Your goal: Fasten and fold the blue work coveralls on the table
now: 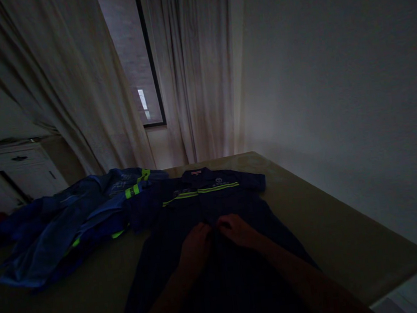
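A dark navy short-sleeved work garment [232, 201] lies face up, its collar pointing away from me. Yellow-green stripes cross its chest, and a pale emblem sits above the right-hand stripe. My left hand [197, 240] rests on the garment just left of its front opening, fingers curled in and closed at the cloth. On the other side of the opening, my right hand [235, 228] has its fingers bent and pinched at the fabric. A small gap separates both hands. Dim light hides the fingertips' exact grip and the garment's lower part.
A heap of blue work clothes [86, 205] with bright yellow-green strips lies to the left on the table [337, 227]. Curtains [199, 77] and a window [132, 54] are behind. A white cabinet [25, 170] stands at far left; a wall [336, 86] runs along the right.
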Tool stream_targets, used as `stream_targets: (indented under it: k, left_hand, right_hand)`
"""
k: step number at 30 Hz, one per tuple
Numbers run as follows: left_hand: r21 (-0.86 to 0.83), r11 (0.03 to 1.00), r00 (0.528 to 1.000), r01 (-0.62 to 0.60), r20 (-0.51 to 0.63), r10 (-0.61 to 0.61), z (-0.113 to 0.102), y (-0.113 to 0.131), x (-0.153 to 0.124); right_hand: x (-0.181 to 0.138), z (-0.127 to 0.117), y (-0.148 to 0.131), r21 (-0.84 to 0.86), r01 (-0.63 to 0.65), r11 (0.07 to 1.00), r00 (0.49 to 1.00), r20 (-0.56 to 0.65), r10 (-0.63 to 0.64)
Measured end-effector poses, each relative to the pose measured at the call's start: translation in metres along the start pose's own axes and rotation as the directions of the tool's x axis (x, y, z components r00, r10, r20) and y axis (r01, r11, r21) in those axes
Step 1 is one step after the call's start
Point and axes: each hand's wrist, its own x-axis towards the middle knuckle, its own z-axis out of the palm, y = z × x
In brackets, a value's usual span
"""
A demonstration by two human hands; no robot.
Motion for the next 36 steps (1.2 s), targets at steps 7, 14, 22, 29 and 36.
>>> stream_targets:
  k: [7, 14, 22, 29, 36]
  left_hand:
    - [-0.110, 0.992, 0.998, 0.057, 0.003, -0.057, 0.003, -0.004, 0.000]
    - [-0.225, 0.974, 1.000, -0.017, -0.021, 0.012, 0.002, -0.010, -0.001]
    - [-0.132, 0.991, 0.999, 0.036, 0.039, -0.031, 0.001, -0.015, 0.004]
    - [-0.099, 0.986, 0.991, 0.133, 0.046, -0.129, 0.001, -0.010, 0.006]
    - [0.211, 0.978, 1.000, -0.008, -0.001, 0.008, -0.005, 0.004, 0.002]
  right_hand:
    - [-0.006, -0.006, -0.011, -0.069, 0.014, 0.998, 0.998, 0.054, -0.010]
    - [-0.008, -0.004, -0.012, -0.139, 0.051, 0.989, 0.995, 0.089, -0.039]
    - [-0.007, -0.001, -0.010, -0.154, 0.065, 0.986, 0.998, 0.035, -0.060]
    - [0.001, 0.007, -0.009, 0.031, -0.004, 1.000, 1.000, -0.015, 0.004]
    - [0.004, 0.015, -0.007, 0.065, -0.115, 0.991, 0.991, -0.063, 0.119]
